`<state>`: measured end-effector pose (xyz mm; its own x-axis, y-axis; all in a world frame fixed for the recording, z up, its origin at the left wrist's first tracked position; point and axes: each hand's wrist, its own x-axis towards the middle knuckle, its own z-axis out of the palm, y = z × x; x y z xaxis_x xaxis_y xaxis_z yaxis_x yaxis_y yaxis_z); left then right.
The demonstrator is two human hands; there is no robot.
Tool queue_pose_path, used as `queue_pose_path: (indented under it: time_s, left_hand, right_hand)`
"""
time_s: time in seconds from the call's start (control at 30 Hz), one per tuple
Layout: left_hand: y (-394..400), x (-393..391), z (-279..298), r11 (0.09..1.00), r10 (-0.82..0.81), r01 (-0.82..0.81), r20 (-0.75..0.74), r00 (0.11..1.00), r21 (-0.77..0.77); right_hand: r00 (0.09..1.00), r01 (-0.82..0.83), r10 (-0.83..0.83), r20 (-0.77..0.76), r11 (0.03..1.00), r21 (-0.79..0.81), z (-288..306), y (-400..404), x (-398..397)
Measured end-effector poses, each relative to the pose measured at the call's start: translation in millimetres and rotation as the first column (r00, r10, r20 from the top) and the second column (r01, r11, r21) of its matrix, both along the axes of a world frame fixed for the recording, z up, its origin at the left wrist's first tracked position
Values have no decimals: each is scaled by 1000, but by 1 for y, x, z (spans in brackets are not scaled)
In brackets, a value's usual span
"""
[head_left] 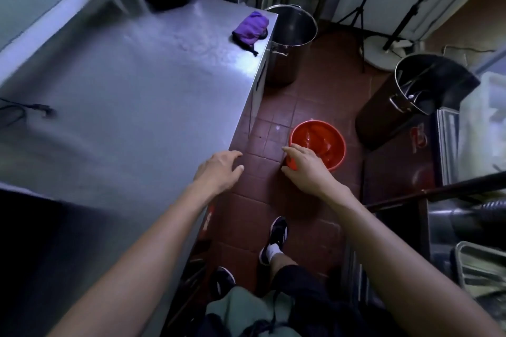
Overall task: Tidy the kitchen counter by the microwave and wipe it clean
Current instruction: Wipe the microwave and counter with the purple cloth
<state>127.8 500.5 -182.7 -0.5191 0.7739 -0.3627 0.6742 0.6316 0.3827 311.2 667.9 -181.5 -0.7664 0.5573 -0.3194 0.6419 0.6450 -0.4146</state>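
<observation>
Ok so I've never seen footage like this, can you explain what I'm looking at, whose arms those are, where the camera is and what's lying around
There is one picture, taken by a wide-angle camera worn on a person's head, looking down, so the arms are their own. No robot is involved.

The left hand is open, over the edge of a steel counter. The right hand reaches out in front of a red bucket on the tiled floor; something red shows under its fingers, but I can't tell whether it grips anything.

A crumpled purple cloth lies on the counter's far corner, and a power cable at the left edge. A tall steel pot stands on the floor beyond the counter.
</observation>
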Motion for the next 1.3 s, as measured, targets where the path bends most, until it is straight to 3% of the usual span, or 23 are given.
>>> queue_pose_path:
  time_s: [0.4, 0.63, 0.9, 1.3]
  left_hand:
    - [144, -48, 6, 998, 10, -14, -55, 998, -63]
    - [176, -99, -2, 994, 113, -113, -50, 992, -3]
    - [209, -184, -30, 966, 247, -250, 51, 968, 61]
    - [273, -263, -46, 952, 282, -293, 122, 952, 84]
  right_hand:
    - [996, 50, -55, -66, 996, -70, -8, 164, -49]
    - [991, -93, 87, -98, 994, -50, -13, 203, -129]
    - [985, -171, 170, 9, 985, 26, -21, 252, -213]
    - [965, -262, 259, 47, 961, 84, -31, 323, -319]
